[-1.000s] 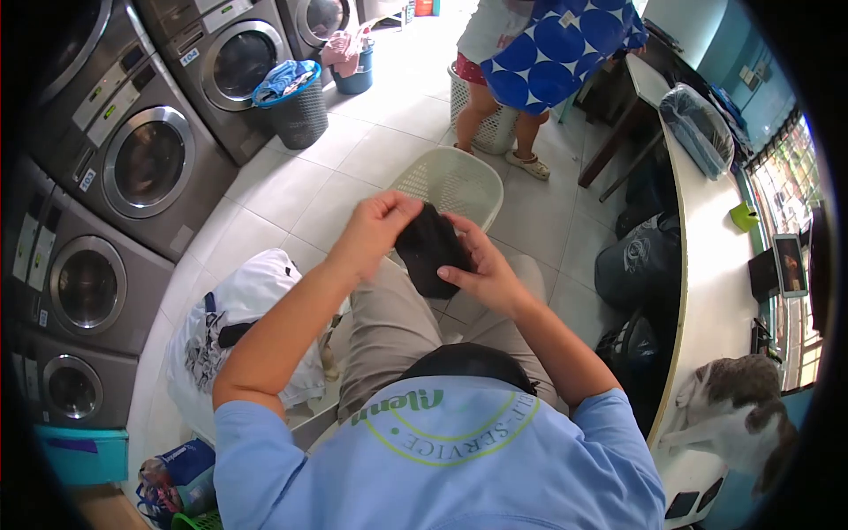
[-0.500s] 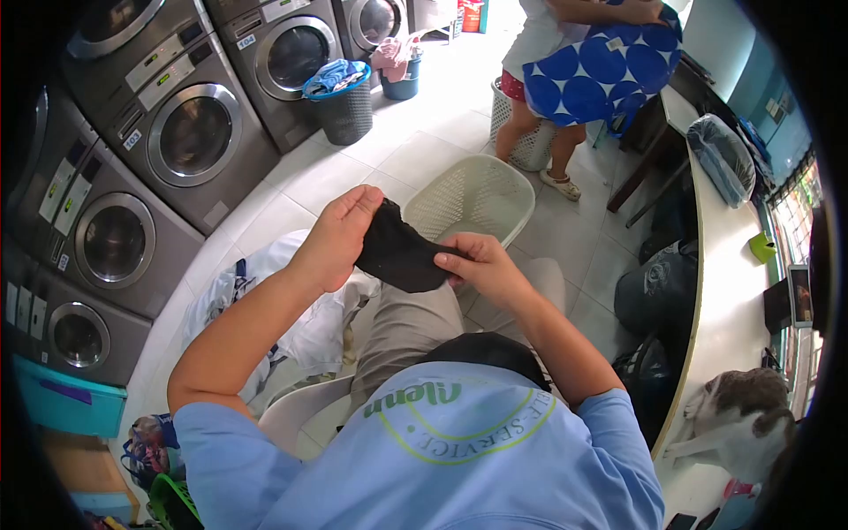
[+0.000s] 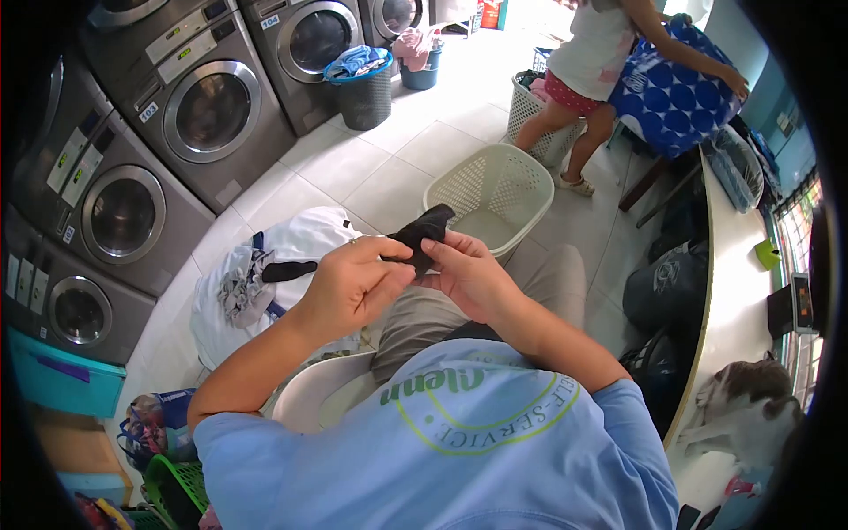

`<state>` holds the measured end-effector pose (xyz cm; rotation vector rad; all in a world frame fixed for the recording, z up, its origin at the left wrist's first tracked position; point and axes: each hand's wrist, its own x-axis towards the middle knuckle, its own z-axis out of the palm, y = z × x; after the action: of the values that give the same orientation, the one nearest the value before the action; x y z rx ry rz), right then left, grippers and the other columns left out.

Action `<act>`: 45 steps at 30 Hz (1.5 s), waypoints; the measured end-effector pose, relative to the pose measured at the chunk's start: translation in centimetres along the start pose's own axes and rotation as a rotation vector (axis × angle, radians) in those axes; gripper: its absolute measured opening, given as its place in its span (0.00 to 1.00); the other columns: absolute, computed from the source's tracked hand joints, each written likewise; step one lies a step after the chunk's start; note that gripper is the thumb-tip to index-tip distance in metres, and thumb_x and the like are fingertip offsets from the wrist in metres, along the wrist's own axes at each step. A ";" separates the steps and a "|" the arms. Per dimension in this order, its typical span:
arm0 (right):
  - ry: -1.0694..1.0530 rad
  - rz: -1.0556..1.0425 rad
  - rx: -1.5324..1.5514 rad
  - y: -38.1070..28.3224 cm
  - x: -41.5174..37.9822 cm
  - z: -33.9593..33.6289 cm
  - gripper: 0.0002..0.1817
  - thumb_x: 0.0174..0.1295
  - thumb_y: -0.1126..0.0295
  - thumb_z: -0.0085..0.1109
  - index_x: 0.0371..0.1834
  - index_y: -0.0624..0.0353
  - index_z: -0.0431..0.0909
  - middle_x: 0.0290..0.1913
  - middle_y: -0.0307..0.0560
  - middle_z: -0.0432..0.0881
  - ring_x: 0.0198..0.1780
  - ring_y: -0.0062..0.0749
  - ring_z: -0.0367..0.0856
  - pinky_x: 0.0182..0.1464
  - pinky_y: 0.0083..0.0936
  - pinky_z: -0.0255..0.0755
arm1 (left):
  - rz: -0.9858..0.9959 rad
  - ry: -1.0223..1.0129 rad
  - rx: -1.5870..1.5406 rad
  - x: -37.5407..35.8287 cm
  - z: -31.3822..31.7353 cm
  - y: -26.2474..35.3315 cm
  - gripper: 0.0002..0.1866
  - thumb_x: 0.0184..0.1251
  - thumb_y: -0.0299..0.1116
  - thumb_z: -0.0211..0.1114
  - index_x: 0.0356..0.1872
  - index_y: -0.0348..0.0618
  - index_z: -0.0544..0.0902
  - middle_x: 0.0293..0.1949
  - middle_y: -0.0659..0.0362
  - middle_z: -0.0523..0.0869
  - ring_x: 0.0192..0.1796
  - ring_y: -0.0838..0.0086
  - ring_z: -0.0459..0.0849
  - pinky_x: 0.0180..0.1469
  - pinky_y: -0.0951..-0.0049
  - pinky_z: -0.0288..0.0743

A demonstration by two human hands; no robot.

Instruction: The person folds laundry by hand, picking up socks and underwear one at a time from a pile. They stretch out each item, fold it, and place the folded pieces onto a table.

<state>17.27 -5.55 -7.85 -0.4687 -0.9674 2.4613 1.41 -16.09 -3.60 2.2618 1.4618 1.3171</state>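
Near basket rim (image 3: 533, 218), cloth (image 3: 424, 231) seemingly apart

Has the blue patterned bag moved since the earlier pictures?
Yes: the blue patterned bag has shifted rightward in view, closer to the long white counter.

cloth (image 3: 427, 231): black | basket (image 3: 466, 187): cream | T-shirt (image 3: 442, 459): pale blue | bag (image 3: 678, 93): blue circles on white

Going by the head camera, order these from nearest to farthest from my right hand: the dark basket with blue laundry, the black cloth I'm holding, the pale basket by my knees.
1. Black cloth: in the fingers of your right hand.
2. Pale basket: on the floor just beyond your hands.
3. Dark basket: farther back, left, before the machines.
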 end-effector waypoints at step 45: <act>-0.053 -0.223 -0.782 3.0 2.3 -4.1 0.09 0.66 0.68 0.53 0.34 0.63 0.78 0.38 0.37 0.79 0.38 0.17 0.75 0.44 0.18 0.69 | -0.975 -0.066 -1.209 -1.3 1.9 -5.6 0.11 0.70 0.40 0.57 0.40 0.44 0.80 0.28 0.69 0.79 0.26 0.87 0.76 0.27 0.86 0.69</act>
<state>16.32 -4.05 -13.16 -0.4975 -1.8864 1.8320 -1.11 -13.63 -8.51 0.6686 0.9841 1.1807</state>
